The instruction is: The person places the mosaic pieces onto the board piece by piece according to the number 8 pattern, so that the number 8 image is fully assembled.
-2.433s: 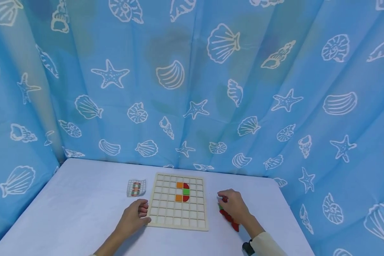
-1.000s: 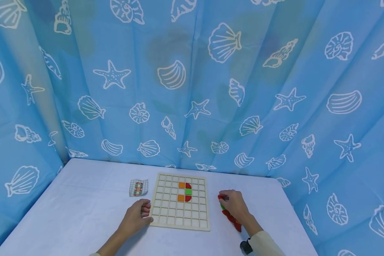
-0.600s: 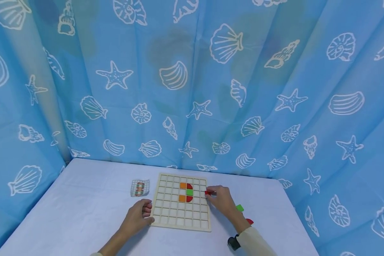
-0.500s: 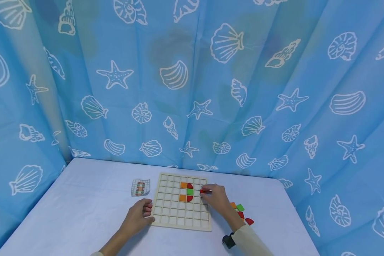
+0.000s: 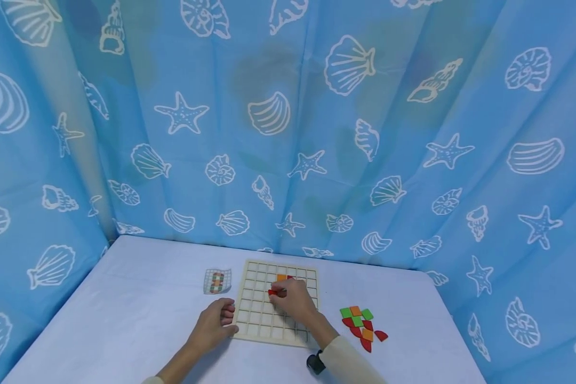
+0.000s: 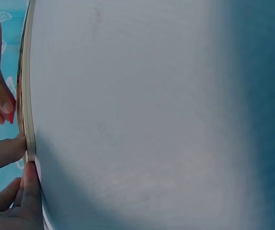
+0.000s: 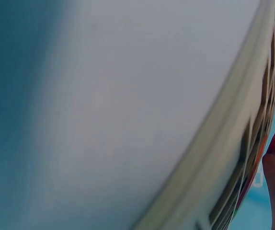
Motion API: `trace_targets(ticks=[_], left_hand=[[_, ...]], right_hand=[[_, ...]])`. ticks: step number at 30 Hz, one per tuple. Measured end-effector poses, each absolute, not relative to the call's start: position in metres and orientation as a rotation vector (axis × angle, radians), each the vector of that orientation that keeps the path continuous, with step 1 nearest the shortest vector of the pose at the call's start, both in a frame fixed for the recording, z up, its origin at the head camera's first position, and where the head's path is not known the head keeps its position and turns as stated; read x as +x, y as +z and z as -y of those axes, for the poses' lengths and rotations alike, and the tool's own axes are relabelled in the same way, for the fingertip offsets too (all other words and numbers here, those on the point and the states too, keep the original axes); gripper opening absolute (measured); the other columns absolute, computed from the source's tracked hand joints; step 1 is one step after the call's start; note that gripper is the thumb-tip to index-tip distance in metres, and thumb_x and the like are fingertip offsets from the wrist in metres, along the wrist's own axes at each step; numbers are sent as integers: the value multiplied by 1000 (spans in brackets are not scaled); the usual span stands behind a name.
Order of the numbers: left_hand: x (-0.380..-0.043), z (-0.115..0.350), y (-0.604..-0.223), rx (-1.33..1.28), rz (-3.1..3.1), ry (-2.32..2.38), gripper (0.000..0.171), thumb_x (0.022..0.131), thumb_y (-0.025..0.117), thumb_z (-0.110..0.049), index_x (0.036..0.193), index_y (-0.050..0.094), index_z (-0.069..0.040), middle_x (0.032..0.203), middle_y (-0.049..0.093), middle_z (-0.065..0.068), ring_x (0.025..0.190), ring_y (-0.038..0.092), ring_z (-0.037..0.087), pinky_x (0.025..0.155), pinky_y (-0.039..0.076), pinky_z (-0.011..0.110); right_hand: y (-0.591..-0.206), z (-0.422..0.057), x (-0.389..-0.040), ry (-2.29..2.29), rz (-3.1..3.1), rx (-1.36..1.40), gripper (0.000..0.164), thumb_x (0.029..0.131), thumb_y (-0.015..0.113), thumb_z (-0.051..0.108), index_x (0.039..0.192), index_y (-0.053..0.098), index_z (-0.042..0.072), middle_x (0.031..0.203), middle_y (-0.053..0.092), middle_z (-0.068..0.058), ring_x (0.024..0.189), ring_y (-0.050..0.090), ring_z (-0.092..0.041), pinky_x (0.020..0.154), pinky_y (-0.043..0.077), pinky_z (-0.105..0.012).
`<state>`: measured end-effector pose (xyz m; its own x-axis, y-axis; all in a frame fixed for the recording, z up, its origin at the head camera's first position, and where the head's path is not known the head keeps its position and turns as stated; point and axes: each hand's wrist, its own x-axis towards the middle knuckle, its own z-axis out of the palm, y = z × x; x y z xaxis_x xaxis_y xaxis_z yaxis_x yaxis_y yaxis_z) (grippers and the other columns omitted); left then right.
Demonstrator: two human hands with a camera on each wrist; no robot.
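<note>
A pale wooden grid board (image 5: 264,340) lies on the white table. My left hand (image 5: 214,324) holds it at its left edge; in the left wrist view a finger (image 6: 8,151) and the thumb press against the rim. Over the middle of the board, my right hand (image 5: 295,301) pinches a red quarter-circle tile (image 5: 272,292) between thumb and fingertips. That red tile (image 7: 273,142) also shows in the right wrist view. An orange square tile (image 5: 281,277) and part of a red tile (image 5: 290,277) sit in the grid behind the hand, which covers the other placed tiles.
Several loose red, green and orange tiles (image 5: 357,321) lie in a cluster right of the board. A small pattern card (image 5: 217,281) with a printed grid lies to the left. A blue shell-print curtain (image 5: 288,133) hangs behind the table.
My right hand has picked a red tile from the pile and carried it left over the board, uncovering the loose tiles. The left hand keeps its place at the board's edge.
</note>
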<state>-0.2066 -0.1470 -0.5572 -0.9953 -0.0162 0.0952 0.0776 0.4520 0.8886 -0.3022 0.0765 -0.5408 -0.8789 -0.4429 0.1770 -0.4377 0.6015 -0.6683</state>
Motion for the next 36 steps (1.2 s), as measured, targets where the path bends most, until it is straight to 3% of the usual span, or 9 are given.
trace_targets(ticks=[15,26,32,36], left_hand=[[-210,146,-554,-2,2644,-1550,58,66,80,10,119,55,9,99,57,7,91,58,18,76,56,22],[-211,147,-558,-4,2639,-1563,58,65,80,11,118,55,10,98,57,6,90,58,18,74,56,22],[-210,147,-560,-12,2637,-1577,58,66,80,10,119,55,10,99,57,6,90,59,18,75,56,22],[-210,147,-558,-24,2631,-1587,58,66,80,10,119,55,11,98,57,7,90,59,18,75,56,23]], right_hand=[[-538,-63,-302,-820,-2956,-960,29,85,76,19,111,74,7,104,71,-3,95,64,-14,85,55,-32],[-537,-61,-300,-864,-2944,-960,30,84,76,17,111,74,6,104,71,-4,93,64,-13,82,57,-30],[-538,-59,-301,-905,-2914,-1039,18,84,74,9,102,75,7,94,71,-1,82,59,-10,72,54,-23],[-539,-58,-303,-911,-2914,-1000,21,85,73,8,105,75,6,102,72,-3,92,64,-13,78,56,-25]])
